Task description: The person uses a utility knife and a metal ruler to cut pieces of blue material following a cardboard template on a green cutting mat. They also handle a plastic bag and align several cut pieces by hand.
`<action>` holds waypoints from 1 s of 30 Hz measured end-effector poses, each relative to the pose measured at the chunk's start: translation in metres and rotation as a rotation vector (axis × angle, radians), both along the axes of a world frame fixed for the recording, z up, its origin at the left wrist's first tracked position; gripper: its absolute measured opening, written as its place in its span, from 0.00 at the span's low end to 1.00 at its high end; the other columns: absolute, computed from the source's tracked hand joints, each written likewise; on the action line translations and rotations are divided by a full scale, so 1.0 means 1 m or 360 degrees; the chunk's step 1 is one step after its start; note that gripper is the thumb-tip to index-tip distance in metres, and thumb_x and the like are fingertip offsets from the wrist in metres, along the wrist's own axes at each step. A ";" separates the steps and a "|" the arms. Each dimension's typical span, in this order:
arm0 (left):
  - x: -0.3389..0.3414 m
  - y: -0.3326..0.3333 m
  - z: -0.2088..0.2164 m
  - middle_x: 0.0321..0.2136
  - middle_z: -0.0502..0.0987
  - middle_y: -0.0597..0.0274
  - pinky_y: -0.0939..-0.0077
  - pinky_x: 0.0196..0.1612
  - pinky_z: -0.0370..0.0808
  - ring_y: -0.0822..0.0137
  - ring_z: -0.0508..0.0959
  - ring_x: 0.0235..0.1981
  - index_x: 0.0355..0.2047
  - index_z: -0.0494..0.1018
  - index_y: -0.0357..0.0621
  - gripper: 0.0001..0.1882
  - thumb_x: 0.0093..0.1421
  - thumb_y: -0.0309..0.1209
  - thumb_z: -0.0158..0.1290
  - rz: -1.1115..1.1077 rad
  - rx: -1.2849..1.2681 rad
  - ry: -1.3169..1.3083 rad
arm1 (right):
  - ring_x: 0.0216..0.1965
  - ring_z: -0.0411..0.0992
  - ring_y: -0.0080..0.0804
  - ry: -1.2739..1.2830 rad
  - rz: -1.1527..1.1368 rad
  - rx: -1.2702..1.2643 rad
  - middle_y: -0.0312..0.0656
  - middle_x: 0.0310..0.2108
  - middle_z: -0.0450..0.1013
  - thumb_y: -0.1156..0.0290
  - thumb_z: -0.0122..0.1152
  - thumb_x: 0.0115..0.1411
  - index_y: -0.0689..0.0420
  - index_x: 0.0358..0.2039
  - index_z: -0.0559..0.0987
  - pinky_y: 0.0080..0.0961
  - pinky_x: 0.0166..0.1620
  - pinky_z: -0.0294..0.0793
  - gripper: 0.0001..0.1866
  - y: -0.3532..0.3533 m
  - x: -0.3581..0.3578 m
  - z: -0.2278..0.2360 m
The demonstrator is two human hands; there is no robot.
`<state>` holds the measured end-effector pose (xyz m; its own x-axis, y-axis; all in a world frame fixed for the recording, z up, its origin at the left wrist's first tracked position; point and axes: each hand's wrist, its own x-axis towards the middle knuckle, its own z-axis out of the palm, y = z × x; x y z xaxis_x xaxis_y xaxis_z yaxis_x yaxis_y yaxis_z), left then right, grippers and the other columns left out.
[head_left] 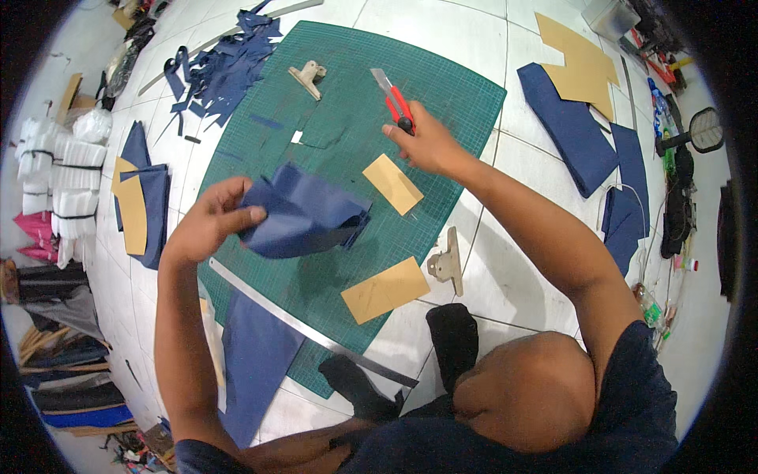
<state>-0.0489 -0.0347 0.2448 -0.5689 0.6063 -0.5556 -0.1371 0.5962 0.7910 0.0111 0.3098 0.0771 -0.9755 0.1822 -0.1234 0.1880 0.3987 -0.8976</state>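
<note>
My left hand pinches the left end of several layered pieces of blue fabric, held up over the green cutting mat. My right hand is closed round a red utility knife, its blade out and pointing up and away to the left. Just below that hand a small tan card template lies on the mat. A second tan card template rests nearer me, partly over the mat's edge. Across the mat's near left side lies a metal ruler.
A metal bulldog clip sits on the far mat; another clip is on the tiles. Blue scraps heap at far left. Blue panels with a tan pattern lie at right. More blue fabric is under the ruler.
</note>
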 end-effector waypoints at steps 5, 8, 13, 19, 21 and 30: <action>0.005 0.005 -0.026 0.30 0.77 0.71 0.79 0.32 0.74 0.77 0.76 0.29 0.40 0.75 0.40 0.12 0.60 0.31 0.63 0.0226 0.0300 -0.0021 | 0.33 0.74 0.46 -0.0079 -0.0088 -0.0075 0.51 0.32 0.73 0.51 0.62 0.65 0.60 0.43 0.67 0.44 0.38 0.72 0.25 0.016 -0.003 -0.029; -0.010 0.012 -0.040 0.31 0.78 0.68 0.78 0.33 0.73 0.74 0.77 0.30 0.43 0.76 0.40 0.14 0.60 0.32 0.62 0.0325 0.0288 -0.0008 | 0.34 0.74 0.48 -0.0086 -0.0123 0.0056 0.52 0.33 0.73 0.52 0.62 0.65 0.61 0.44 0.68 0.45 0.39 0.72 0.24 0.020 -0.005 -0.030; -0.065 -0.003 -0.143 0.33 0.80 0.59 0.73 0.34 0.75 0.67 0.79 0.31 0.42 0.77 0.38 0.14 0.60 0.34 0.62 0.0282 -0.0408 0.0393 | 0.38 0.76 0.55 0.0014 -0.0182 0.0247 0.56 0.36 0.75 0.54 0.61 0.65 0.60 0.47 0.69 0.48 0.42 0.74 0.23 0.018 -0.011 -0.042; -0.070 -0.043 -0.248 0.40 0.79 0.47 0.55 0.49 0.75 0.45 0.78 0.43 0.45 0.75 0.37 0.19 0.55 0.32 0.65 0.0172 -0.0752 0.1482 | 0.41 0.76 0.55 0.0347 -0.0111 0.0798 0.55 0.38 0.76 0.59 0.62 0.61 0.59 0.44 0.75 0.51 0.44 0.73 0.18 0.030 -0.003 -0.066; -0.064 -0.035 -0.261 0.46 0.76 0.45 0.56 0.54 0.73 0.46 0.76 0.49 0.53 0.72 0.38 0.27 0.55 0.31 0.66 0.0243 -0.0690 0.1546 | 0.42 0.74 0.50 0.0441 -0.0064 0.0985 0.49 0.39 0.73 0.60 0.63 0.59 0.57 0.44 0.77 0.49 0.44 0.70 0.17 0.045 0.009 -0.079; -0.080 -0.049 -0.270 0.41 0.77 0.46 0.62 0.52 0.74 0.51 0.79 0.44 0.49 0.72 0.30 0.22 0.58 0.30 0.64 0.0511 -0.0577 0.0907 | 0.43 0.69 0.44 0.0381 -0.0200 0.1233 0.45 0.42 0.69 0.60 0.65 0.60 0.55 0.53 0.77 0.42 0.45 0.66 0.22 0.062 -0.007 -0.084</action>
